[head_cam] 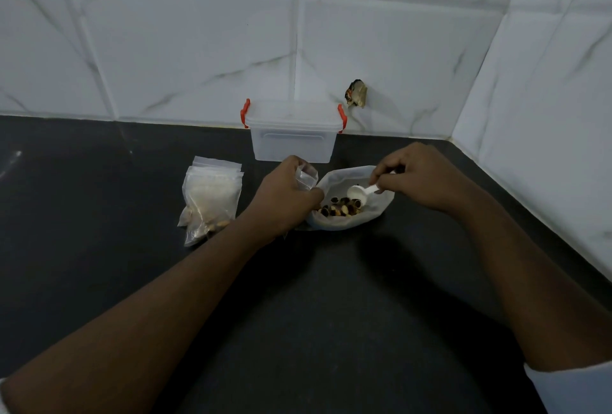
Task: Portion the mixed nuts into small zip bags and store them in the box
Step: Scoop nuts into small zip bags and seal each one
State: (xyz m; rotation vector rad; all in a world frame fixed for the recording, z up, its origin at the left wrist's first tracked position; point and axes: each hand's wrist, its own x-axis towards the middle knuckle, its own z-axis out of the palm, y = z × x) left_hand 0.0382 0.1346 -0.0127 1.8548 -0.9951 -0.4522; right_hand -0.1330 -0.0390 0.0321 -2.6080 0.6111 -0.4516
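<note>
1. Pile of zip bags [212,195]: lies on the dark counter [99,231], left of both hands; the lower bags seem to hold nuts, the upper ones are too blurred to tell; risk: the left forearm passes just beside the pile and could nudge it.
2. Left hand [284,191]: fingers curled round a small zip bag [306,175], held by the near-left rim of the nut bag; risk: its mouth looks narrow and partly collapsed, so nuts could miss it and scatter over the counter.
3. Nut bag [381,211]: soft-sided, wide open, resting on the counter between the hands; mixed nuts [341,210] lie in its bottom; risk: the limp walls could fold or tip under a push from the scoop.
4. Scoop [359,194]: white, bowl apparently empty, just above the nuts; right hand [420,178] pinches its handle with curled fingers; risk: a heaped load could spill while crossing to the small bag.
5. Box [293,138]: translucent, red latches, against the wall behind the hands; lid on, which stands in the way of storing; whether the latches are clipped cannot be told.
6. Dark scrap [357,93]: on the tiled wall, right of the box; no part in the task.
</note>
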